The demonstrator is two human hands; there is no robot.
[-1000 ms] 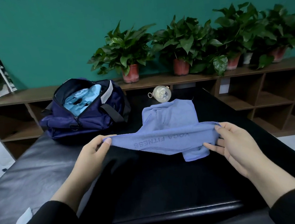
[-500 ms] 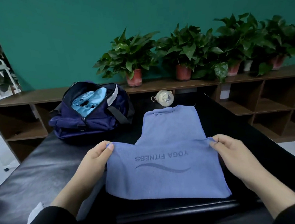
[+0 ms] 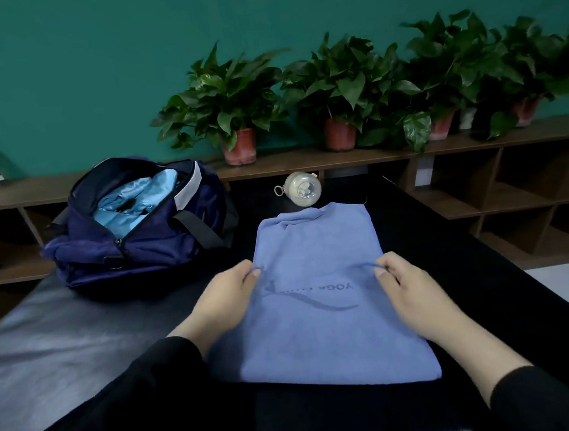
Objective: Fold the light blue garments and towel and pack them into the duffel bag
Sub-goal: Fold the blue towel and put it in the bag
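A blue-violet towel (image 3: 325, 342) printed "YOGA" lies lengthwise on the black table (image 3: 64, 344) in front of me. My left hand (image 3: 226, 292) pinches its left corner and my right hand (image 3: 408, 287) pinches its right corner, both drawn in over the towel's middle. A navy duffel bag (image 3: 147, 241) stands open at the back left. Light blue garments (image 3: 130, 203) are inside it.
A clear round water bottle (image 3: 301, 188) lies just beyond the towel's far edge. Behind the table runs a low wooden shelf (image 3: 527, 132) with several potted plants (image 3: 232, 106) along a teal wall. The table's right edge (image 3: 485, 242) drops to a pale floor.
The top layer that my hands held wide apart has come down onto the towel, and both hands have drawn their corners inward toward the middle. My view has moved closer.
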